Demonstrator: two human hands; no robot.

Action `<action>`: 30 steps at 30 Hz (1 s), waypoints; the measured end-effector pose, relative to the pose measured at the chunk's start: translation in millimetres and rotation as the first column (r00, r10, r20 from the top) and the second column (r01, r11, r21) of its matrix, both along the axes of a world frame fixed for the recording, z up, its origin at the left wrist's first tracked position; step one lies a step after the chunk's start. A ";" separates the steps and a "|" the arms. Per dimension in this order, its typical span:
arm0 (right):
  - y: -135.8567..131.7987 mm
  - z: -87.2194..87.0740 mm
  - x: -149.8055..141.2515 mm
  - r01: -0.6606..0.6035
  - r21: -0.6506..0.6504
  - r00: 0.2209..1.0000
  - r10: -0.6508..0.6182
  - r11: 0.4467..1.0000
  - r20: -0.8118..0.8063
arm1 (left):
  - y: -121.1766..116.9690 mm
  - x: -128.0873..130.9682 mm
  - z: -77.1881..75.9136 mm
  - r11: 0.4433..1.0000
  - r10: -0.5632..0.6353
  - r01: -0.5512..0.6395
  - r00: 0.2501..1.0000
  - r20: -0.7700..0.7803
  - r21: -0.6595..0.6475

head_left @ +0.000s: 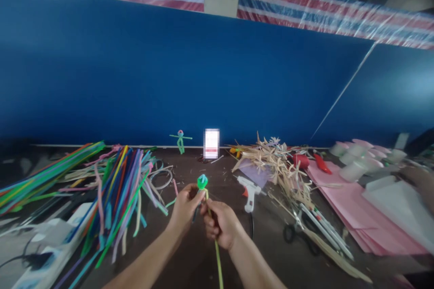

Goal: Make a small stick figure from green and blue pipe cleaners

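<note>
My left hand (185,205) pinches a small round head (202,182) of coiled green pipe cleaner with light blue on top. A short dark strand hangs below those fingers. Closed around a long yellow-green pipe cleaner (219,266) is my right hand (222,223). The upper end of that strand meets the base of the green head, and the rest trails down toward me. How the two are joined is hidden by my fingers. Beyond my hands, a small green pipe-cleaner figure (181,142) with outstretched arms stands against the blue panel.
Colourful pipe cleaners (117,189) and a power strip (50,262) lie at left. To the right are a glue gun (250,192), dried straw flowers (281,167), scissors (290,233) and pink sheets (359,207). A blurred phone-like screen (211,143) stands at the back. Another person's hand (418,178) shows far right.
</note>
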State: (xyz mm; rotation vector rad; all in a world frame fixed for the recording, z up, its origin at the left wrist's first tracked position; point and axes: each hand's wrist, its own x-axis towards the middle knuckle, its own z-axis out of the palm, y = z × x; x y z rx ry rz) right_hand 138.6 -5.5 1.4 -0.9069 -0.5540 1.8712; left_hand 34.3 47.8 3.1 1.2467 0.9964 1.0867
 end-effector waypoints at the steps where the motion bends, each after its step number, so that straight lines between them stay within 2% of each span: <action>1: -0.2 -0.1 -0.1 -0.009 -0.017 0.999 0.009 1.000 -0.037 | 0.5 -0.2 -1.0 1.000 0.008 -0.008 1.000 -0.009 0.019; 3: -0.3 -1.7 -1.2 -0.004 -0.042 1.000 0.002 0.999 -0.029 | 2.2 -0.4 -4.2 0.999 0.017 -0.016 1.000 -0.020 0.048; 6: -0.1 -6.2 -3.7 0.115 0.025 0.971 -0.118 0.993 0.210 | 5.9 -1.2 -10.0 0.997 0.045 -0.042 0.999 -0.028 0.072; 8: 0.5 -9.5 -4.8 0.221 0.198 0.868 -0.285 0.955 0.407 | 7.6 -1.3 -13.3 0.996 0.074 -0.073 0.997 -0.025 0.055; 9: 1.0 -11.0 -5.0 0.252 0.309 0.795 -0.378 0.917 0.474 | 7.9 -0.8 -14.6 0.995 0.091 -0.090 0.996 -0.008 0.038; 11: 2.3 -13.5 -5.2 0.263 0.490 0.669 -0.523 0.831 0.528 | 7.2 1.5 -16.4 0.992 0.126 -0.125 0.990 0.066 -0.020; 12: 3.1 -14.5 -5.3 0.254 0.526 0.644 -0.548 0.812 0.534 | 6.4 3.1 -16.9 0.989 0.139 -0.131 0.984 0.115 -0.072; 13: 3.9 -15.4 -5.3 0.253 0.522 0.647 -0.544 0.815 0.535 | 5.5 4.9 -17.4 0.982 0.147 -0.124 0.975 0.165 -0.141; 16: 6.6 -17.0 -2.8 0.265 0.377 0.728 -0.440 0.888 0.525 | 4.8 8.4 -18.5 0.930 0.167 -0.054 0.944 0.285 -0.365; 18: 8.6 -16.7 2.3 0.239 0.347 0.728 -0.404 0.907 0.553 | 6.3 8.1 -19.5 0.902 0.181 -0.030 0.932 0.315 -0.430; 20: 11.2 -15.1 9.5 0.190 0.417 0.654 -0.431 0.889 0.622 | 8.2 6.3 -20.3 0.908 0.188 -0.046 0.933 0.308 -0.417; 23: 15.8 -11.6 18.1 0.179 0.561 0.476 -0.570 0.809 0.670 | 8.3 4.7 -21.0 0.927 0.197 -0.079 0.935 0.296 -0.367; 25: 18.2 -9.9 19.4 0.137 0.624 0.387 -0.622 0.769 0.681 | 6.1 5.6 -21.5 0.939 0.181 -0.077 0.939 0.293 -0.335; 27: 19.6 -9.1 17.5 0.062 0.631 0.344 -0.610 0.773 0.714 | 3.2 7.3 -22.5 0.953 0.152 -0.062 0.945 0.291 -0.297; 30: 20.4 -8.8 12.9 -0.001 0.591 0.333 -0.557 0.807 0.761 | 0.1 8.5 -24.3 0.958 0.113 -0.024 0.947 0.302 -0.285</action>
